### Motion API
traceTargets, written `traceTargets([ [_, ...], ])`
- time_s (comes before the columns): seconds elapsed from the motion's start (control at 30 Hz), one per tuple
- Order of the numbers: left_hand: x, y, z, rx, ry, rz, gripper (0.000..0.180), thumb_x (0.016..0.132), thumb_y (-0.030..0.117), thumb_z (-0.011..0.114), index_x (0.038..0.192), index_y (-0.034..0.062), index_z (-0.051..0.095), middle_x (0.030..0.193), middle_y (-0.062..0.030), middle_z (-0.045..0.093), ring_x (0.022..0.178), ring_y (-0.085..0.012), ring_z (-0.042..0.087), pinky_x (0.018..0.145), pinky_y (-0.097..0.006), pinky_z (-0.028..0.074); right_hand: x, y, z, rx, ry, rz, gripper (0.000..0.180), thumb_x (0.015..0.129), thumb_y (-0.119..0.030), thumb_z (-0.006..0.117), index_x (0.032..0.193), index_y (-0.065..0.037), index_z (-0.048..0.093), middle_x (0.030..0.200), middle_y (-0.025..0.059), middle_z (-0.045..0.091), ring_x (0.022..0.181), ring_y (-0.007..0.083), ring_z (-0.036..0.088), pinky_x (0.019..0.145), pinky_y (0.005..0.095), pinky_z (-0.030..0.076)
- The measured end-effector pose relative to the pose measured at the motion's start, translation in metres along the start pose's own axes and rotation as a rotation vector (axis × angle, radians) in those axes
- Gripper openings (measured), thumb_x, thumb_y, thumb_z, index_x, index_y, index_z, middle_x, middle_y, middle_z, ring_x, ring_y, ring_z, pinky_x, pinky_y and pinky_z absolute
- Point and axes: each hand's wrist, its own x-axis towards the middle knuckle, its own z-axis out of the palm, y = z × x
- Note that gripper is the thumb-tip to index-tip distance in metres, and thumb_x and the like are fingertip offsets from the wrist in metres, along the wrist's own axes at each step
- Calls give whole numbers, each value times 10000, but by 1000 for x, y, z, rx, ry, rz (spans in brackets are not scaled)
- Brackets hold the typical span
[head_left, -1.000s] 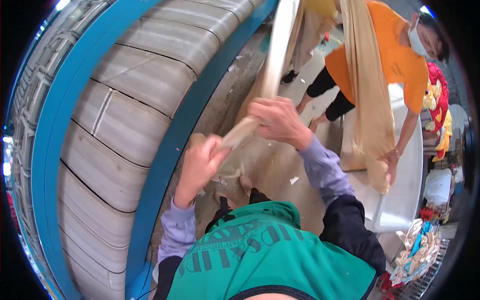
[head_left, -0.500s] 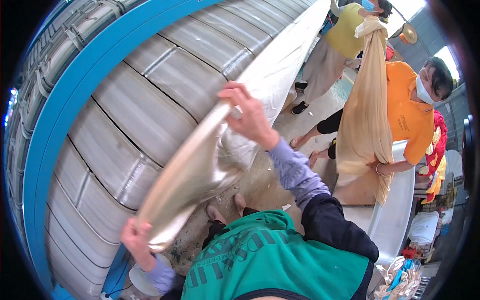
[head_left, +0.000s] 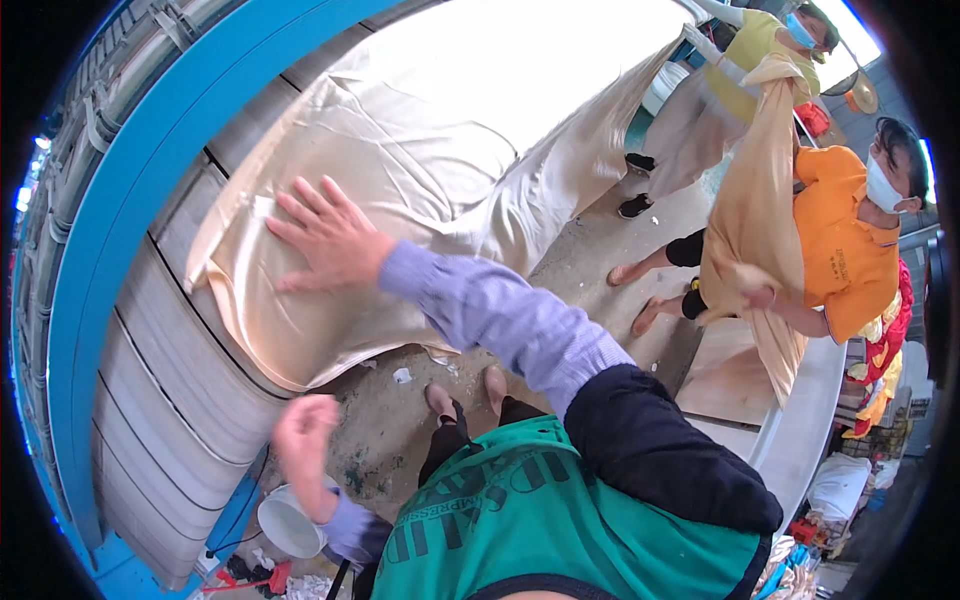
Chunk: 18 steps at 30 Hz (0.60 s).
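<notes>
A shiny cream-gold cloth (head_left: 400, 190) lies spread over the grey ribbed bed (head_left: 170, 370) of a large machine, with faint creases across it and its near edge hanging over the side. Flat on the cloth, close to its left end, rests my right hand (head_left: 328, 238), fingers spread. My left hand (head_left: 303, 445) is just below the cloth's near corner, apart from it. Its fingers are curled in and slightly blurred, and nothing shows in them. Far along the bed, a co-worker's gloved hand (head_left: 703, 45) is at the cloth's other end.
A blue curved frame (head_left: 85, 250) borders the bed on the left. At right, a person in orange (head_left: 850, 260) holds a long gold cloth (head_left: 755, 225) beside a pale trough (head_left: 800, 420). Behind stands a person in yellow (head_left: 752, 55). A white bucket (head_left: 290, 525) is by my left forearm.
The cloth, earlier stretched between my two hands, now lies across the bed. My left hand has let go of it; my right hand moved left and opened flat on it.
</notes>
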Motion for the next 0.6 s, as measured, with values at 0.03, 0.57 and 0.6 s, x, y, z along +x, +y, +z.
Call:
traceTargets([
  [0.03, 1, -28, 12, -26, -63, -226, 378, 769, 127, 723, 1097, -3, 589, 917, -80, 639, 784, -134, 585, 720, -261, 490, 19, 8, 3, 26, 12, 6, 932, 742, -767, 396, 1427, -140, 319, 1496, 144, 236, 1408, 341, 96, 1121, 521, 18],
  [0.57, -21, -64, 9, -29, 432, 155, 275, 900, 227, 616, 820, -37, 623, 724, -16, 569, 646, -91, 459, 557, -250, 388, -257, 2, -14, 152, 258, 335, 465, 783, -166, 657, 1214, -93, 499, 1306, 174, 430, 1252, 353, 385, 1037, 458, 320],
  [0.6, -17, -47, 5, 60, 574, 259, 260, 921, 200, 582, 883, -53, 632, 761, -47, 603, 686, -108, 508, 589, -258, 426, -311, 11, -16, 236, 216, 512, 447, 809, -193, 644, 1216, -75, 503, 1273, 189, 454, 1223, 356, 417, 1021, 444, 345],
])
